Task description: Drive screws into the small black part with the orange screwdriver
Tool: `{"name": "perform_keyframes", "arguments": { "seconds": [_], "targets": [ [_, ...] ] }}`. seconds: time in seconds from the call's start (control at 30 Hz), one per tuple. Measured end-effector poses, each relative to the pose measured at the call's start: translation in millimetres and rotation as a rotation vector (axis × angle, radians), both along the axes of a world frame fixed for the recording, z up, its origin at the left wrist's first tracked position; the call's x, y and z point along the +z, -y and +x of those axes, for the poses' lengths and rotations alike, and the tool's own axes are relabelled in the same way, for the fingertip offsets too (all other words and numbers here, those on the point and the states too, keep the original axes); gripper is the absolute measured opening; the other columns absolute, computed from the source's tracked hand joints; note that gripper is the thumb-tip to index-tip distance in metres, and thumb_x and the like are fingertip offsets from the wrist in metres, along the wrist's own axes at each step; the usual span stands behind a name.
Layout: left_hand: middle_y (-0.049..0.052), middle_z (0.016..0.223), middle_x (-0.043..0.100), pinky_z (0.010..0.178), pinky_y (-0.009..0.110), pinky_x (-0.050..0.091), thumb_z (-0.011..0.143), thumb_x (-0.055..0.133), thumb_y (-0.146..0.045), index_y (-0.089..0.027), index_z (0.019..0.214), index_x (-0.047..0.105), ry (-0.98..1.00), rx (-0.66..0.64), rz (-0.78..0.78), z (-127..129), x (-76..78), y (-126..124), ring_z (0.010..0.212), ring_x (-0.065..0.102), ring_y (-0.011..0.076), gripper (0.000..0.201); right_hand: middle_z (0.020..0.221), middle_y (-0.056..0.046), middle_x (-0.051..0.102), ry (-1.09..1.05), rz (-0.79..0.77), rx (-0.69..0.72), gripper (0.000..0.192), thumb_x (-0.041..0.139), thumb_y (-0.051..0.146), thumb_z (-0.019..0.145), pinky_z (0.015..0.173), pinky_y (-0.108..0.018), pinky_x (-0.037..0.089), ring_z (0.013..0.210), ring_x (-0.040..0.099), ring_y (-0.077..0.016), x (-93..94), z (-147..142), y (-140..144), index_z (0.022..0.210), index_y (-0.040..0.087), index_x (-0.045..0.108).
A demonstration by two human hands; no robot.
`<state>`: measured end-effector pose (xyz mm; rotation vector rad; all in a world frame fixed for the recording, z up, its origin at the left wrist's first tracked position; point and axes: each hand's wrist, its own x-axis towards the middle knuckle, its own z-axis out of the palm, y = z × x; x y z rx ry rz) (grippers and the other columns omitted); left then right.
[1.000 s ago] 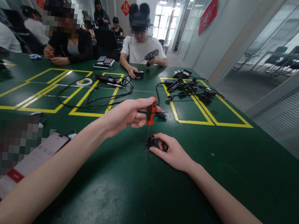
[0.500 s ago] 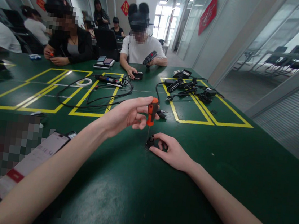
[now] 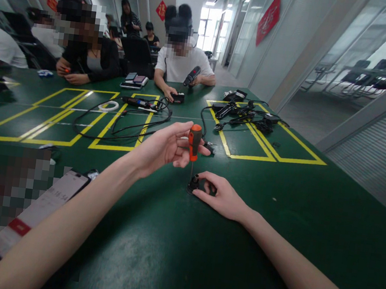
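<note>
Head view shows your two bare arms reaching over a green table (image 3: 151,252). Your left hand (image 3: 164,148) is curled around a small screwdriver (image 3: 194,144) with an orange handle. Your thumb and fingers pinch the handle, and the screwdriver stands straight up. Its thin metal tip points down onto a small black part (image 3: 194,183) on the table.

Your right hand (image 3: 223,197) lies flat and low on the table, just right of the black part. Its fingers bend around the part and touch it, holding it in place. The part sits near the middle of the table, right below the screwdriver.

A phone (image 3: 39,210) lies on the table near your left arm. Farther away, yellow lines (image 3: 247,157) make boxes on the table. Black cables (image 3: 125,127) curl inside one box, with a white ring (image 3: 108,105) close by. More black cables (image 3: 249,116) sit in a pile in the box on the right.

Across the table sits a person in a white shirt (image 3: 179,65), holding a drill (image 3: 191,75). Beside them sits a person in black (image 3: 91,57).
</note>
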<state>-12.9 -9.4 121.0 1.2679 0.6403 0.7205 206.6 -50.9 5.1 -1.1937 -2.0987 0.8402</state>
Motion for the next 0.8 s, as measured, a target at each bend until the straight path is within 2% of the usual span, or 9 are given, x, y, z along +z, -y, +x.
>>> {"name": "perform_keyframes", "arguments": {
  "seconds": [0.2,0.33,0.43,0.6,0.8],
  "targets": [
    [0.005,0.092,0.070,0.047,0.019,0.029,0.083,0.079,-0.059,-0.014,0.107,0.070,0.020,0.011,0.010,0.3,-4.0,-1.3,0.054,0.048,0.0056,0.051,0.084,0.000,0.066,0.014,0.012,-0.003,0.021,0.071,0.032,0.094,0.066,-0.028,0.044,0.066,0.055,-0.0139,1.2,0.0,-0.3,0.110,0.019,0.067],
    [0.005,0.086,0.067,0.047,0.019,0.027,0.078,0.084,-0.061,-0.011,0.099,0.074,-0.005,0.009,0.021,0.4,-5.6,0.6,0.057,0.048,0.0057,0.054,0.084,0.000,0.067,0.004,0.021,0.000,0.021,0.071,0.032,0.093,0.067,-0.028,0.044,0.067,0.056,-0.0141,0.3,0.0,-0.3,0.109,0.019,0.068],
    [0.005,0.081,0.068,0.047,0.020,0.032,0.077,0.084,-0.063,-0.010,0.097,0.075,-0.045,-0.018,0.052,0.2,-5.0,3.2,0.056,0.049,0.0072,0.057,0.083,0.000,0.066,-0.004,0.014,-0.007,0.021,0.072,0.033,0.093,0.065,-0.028,0.043,0.066,0.055,-0.0139,-1.5,0.0,-0.6,0.108,0.018,0.068],
    [0.013,0.102,0.078,0.053,0.024,0.043,0.083,0.076,-0.065,-0.013,0.098,0.070,-0.012,-0.030,0.027,1.5,-2.1,3.9,0.054,0.055,0.0090,0.056,0.079,0.001,0.064,-0.001,0.004,-0.013,0.021,0.071,0.034,0.093,0.065,-0.028,0.043,0.065,0.054,-0.0141,-3.2,0.0,-1.2,0.107,0.019,0.067],
    [0.010,0.093,0.077,0.048,0.021,0.030,0.082,0.076,-0.065,-0.015,0.101,0.066,-0.068,0.014,0.043,2.6,-1.9,2.9,0.053,0.054,0.0083,0.055,0.079,0.001,0.062,-0.007,-0.003,-0.009,0.024,0.071,0.036,0.093,0.065,-0.028,0.042,0.065,0.053,-0.0141,-2.9,0.3,-1.9,0.109,0.018,0.067]
  ]
}}
